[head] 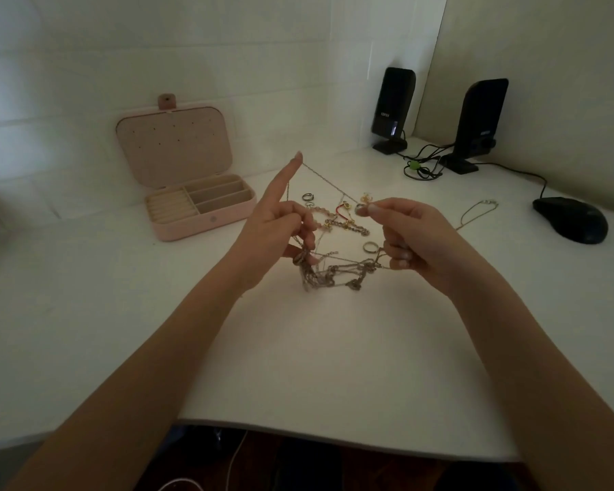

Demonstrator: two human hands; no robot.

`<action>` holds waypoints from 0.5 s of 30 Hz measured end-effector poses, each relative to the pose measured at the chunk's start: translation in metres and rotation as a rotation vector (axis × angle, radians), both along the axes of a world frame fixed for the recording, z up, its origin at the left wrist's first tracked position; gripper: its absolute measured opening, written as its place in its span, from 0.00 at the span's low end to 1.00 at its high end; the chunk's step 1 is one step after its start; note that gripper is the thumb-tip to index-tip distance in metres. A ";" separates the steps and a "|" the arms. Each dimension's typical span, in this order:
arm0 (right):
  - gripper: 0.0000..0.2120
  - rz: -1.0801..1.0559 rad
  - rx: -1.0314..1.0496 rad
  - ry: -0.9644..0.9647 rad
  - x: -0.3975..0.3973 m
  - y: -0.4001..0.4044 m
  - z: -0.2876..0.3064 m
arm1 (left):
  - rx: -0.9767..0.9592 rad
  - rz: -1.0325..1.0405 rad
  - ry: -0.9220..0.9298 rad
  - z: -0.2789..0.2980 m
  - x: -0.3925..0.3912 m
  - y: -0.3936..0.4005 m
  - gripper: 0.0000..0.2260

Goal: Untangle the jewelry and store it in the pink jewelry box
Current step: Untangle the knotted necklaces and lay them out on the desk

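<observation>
Above the middle of the white table (pixel 334 366), both hands are working at a tangle of chains (pixel 334 276) that is hanging between them. The left hand (pixel 277 235) is keeping its index finger straight and raised, a thin chain (pixel 328 181) running from that fingertip down to the right, while its other fingers are curling round part of the knot. The right hand (pixel 408 235) is pinching a small silver piece at the end of that thin chain between thumb and forefinger, and its lower fingers are closing on the right end of the tangle.

Just beyond the hands, more jewelry is lying loose on the table: a pink beaded bracelet (pixel 321 216), several rings (pixel 369 247), small gold pieces and, further right, another fine necklace (pixel 477 212).

On the far left, the pink jewelry box (pixel 206 221) is standing open, its lid leaning back toward the wall. Its ring rolls and long compartments are looking empty, as far as the dim light allows.

Judging from this, the task is sitting at an early stage: the knot is not yet freed, nothing appears stored, and every piece is waiting to be sorted into the box.

Two black speakers (pixel 392 108) and a computer mouse (pixel 569 219) are resting at the far right.
</observation>
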State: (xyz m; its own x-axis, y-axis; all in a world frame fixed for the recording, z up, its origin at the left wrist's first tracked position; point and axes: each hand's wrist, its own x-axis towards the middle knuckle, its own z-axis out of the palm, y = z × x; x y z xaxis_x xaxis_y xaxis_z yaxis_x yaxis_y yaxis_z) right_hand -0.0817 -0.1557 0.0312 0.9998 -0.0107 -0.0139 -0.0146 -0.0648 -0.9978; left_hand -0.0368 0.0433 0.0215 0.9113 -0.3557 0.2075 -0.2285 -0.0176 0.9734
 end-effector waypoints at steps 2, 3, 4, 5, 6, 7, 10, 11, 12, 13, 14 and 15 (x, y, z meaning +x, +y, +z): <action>0.11 -0.009 -0.194 -0.009 0.000 0.005 0.000 | -0.005 -0.030 0.010 0.001 -0.002 -0.002 0.37; 0.12 0.010 -0.276 -0.007 -0.001 0.008 0.000 | -0.004 -0.043 0.011 0.001 -0.003 -0.003 0.37; 0.12 0.041 -0.338 -0.001 -0.001 0.011 -0.001 | -0.002 -0.056 0.007 0.001 -0.004 -0.003 0.37; 0.11 0.072 -0.376 0.005 -0.001 0.014 -0.002 | -0.001 -0.065 0.000 0.002 -0.004 -0.003 0.37; 0.10 0.095 -0.390 0.007 -0.001 0.016 -0.004 | 0.001 -0.074 -0.008 0.002 -0.005 -0.003 0.37; 0.10 0.108 -0.384 0.008 -0.001 0.018 -0.005 | 0.005 -0.084 -0.015 0.003 -0.005 -0.002 0.36; 0.10 0.115 -0.306 0.034 0.001 0.020 -0.008 | 0.020 -0.130 -0.009 0.005 -0.007 -0.003 0.38; 0.12 0.131 -0.277 0.050 0.001 0.021 -0.009 | 0.023 -0.148 0.001 0.006 -0.008 -0.004 0.38; 0.13 0.154 -0.251 0.064 0.001 0.023 -0.010 | 0.024 -0.166 0.007 0.006 -0.009 -0.004 0.39; 0.13 0.173 -0.233 0.072 0.001 0.024 -0.011 | 0.024 -0.184 0.009 0.007 -0.009 -0.004 0.39; 0.11 0.185 -0.219 0.075 0.000 0.026 -0.012 | 0.024 -0.198 0.008 0.007 -0.009 -0.004 0.39; 0.08 0.185 -0.203 0.075 0.000 0.028 -0.013 | 0.022 -0.207 0.007 0.007 -0.009 -0.004 0.39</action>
State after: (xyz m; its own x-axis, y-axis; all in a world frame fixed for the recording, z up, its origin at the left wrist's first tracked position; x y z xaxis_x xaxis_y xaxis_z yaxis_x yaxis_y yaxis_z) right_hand -0.0812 -0.1278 0.0184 0.9814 0.1613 -0.1044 -0.0575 -0.2720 -0.9606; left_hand -0.0456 0.0388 0.0287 0.8194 -0.5403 0.1917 -0.2230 0.0076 0.9748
